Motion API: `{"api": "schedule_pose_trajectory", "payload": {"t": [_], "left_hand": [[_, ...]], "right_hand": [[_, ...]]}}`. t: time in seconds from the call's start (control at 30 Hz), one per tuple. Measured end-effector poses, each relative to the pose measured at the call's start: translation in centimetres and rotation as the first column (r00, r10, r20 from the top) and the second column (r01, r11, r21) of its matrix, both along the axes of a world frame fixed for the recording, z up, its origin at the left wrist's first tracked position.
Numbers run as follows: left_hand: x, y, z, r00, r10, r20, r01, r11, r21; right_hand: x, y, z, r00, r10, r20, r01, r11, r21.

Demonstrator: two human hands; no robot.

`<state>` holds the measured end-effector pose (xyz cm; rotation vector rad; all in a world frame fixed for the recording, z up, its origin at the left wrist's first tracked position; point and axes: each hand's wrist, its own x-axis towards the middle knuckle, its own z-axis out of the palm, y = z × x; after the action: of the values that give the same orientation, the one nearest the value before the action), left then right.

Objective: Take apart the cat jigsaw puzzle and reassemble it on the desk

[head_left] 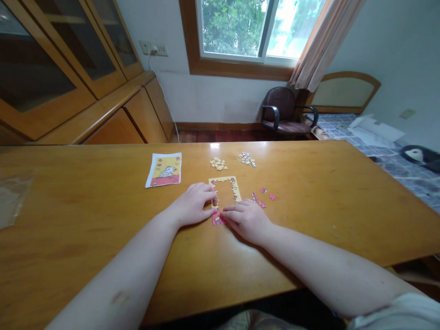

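A partly joined jigsaw puzzle (238, 188) lies flat on the table as a hollow rectangular border, yellow above and pink at the near end. My left hand (195, 204) rests at its left edge, fingers bent with a gap between thumb and forefinger, the thumb touching the pink part. From the right, my right hand (249, 221) has its fingertips pressed together on a pink puzzle piece (222, 219) at the near end; the fingers partly cover it. Several loose pink pieces (261, 204) lie just beyond and right of that hand.
On the wooden table (113, 201), a picture card (167, 170) with a white animal lies left of the puzzle. Beyond the puzzle are piles of yellow pieces (218, 163) and pale mixed pieces (246, 159). A clear plastic bag (13, 197) lies far left.
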<state>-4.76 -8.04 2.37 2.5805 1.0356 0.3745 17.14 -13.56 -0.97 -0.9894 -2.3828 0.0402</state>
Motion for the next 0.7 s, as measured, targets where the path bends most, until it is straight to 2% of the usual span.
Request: {"api": "schedule_pose_trajectory", "payload": {"t": [0.13, 0.53, 0.7], "left_hand": [[0.1, 0.0, 0.0, 1.0, 0.006, -0.003, -0.005, 1.0, 0.008], [0.1, -0.1, 0.1, 1.0, 0.006, -0.005, -0.006, 1.0, 0.012], [0.3, -0.6, 0.4, 0.999, -0.026, 0.032, 0.024, 0.999, 0.037]], "right_hand": [[0.0, 0.1, -0.1, 1.0, -0.006, -0.031, 0.006, 1.0, -0.006], [-0.1, -0.1, 0.6, 0.995, 0.039, 0.094, -0.03, 0.995, -0.097], [0.0, -0.1, 1.2, 0.997, 0.053, 0.048, -0.048, 0.993, -0.107]]}}
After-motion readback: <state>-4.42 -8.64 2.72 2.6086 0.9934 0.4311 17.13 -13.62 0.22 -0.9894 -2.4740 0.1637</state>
